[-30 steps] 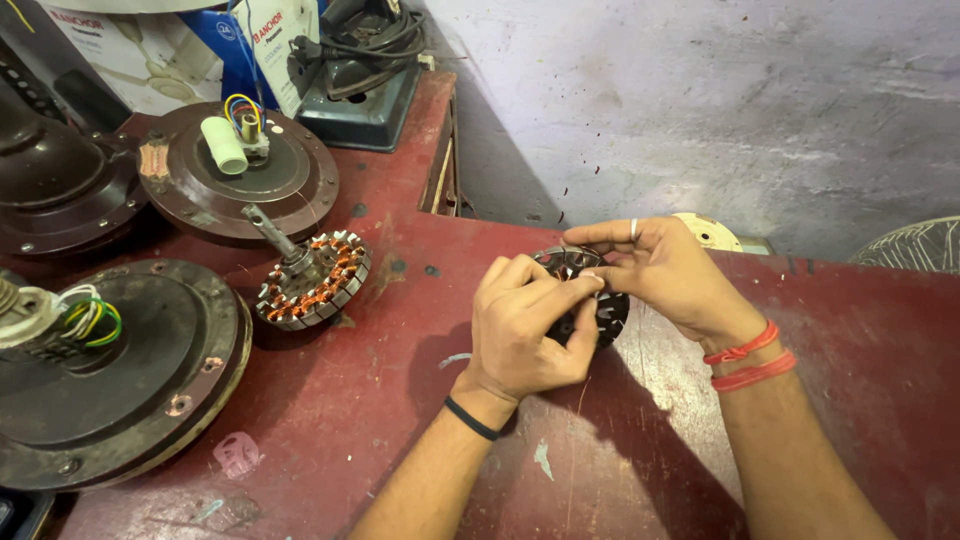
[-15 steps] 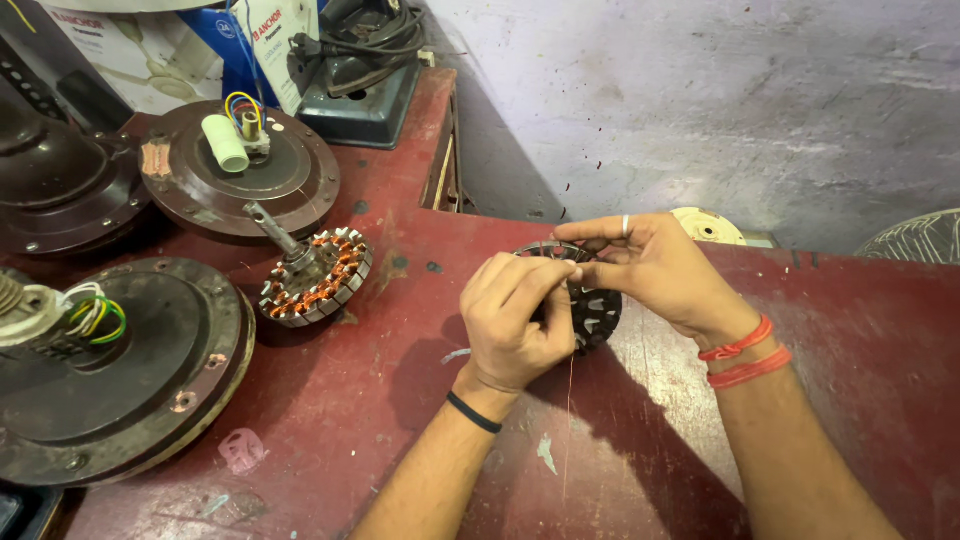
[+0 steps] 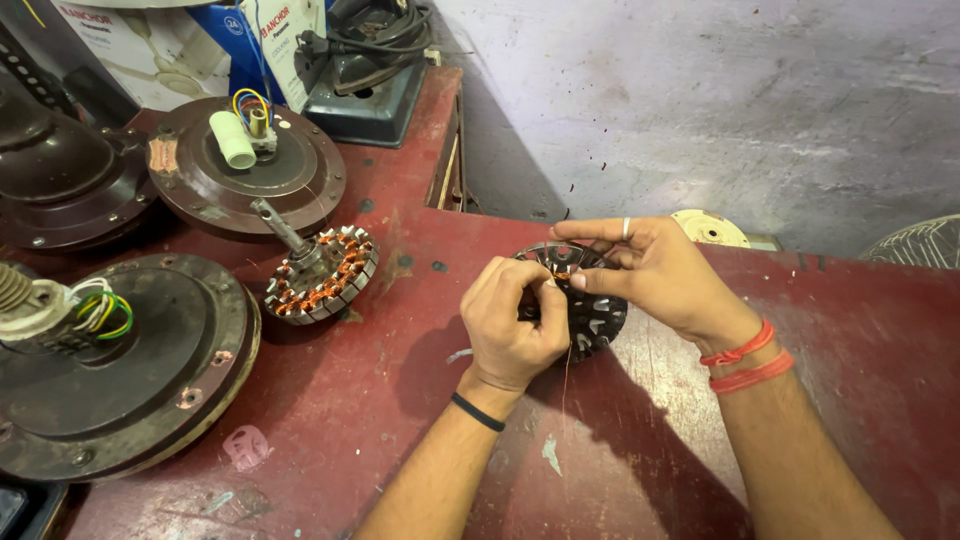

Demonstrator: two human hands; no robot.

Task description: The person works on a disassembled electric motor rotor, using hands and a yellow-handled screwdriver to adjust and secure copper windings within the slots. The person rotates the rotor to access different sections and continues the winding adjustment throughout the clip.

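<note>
Two hands at frame middle: left hand [image 3: 512,322] and right hand [image 3: 655,275] both pinch dark round motor core [image 3: 590,312] over red tabletop [image 3: 330,420]; wound copper core [image 3: 322,273] lies left

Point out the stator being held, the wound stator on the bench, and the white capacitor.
held stator [image 3: 600,325], head view, dark slotted rim below the right hand.
wound stator [image 3: 325,280], head view, copper coils.
white capacitor [image 3: 233,140], head view, cylinder's side.
</note>
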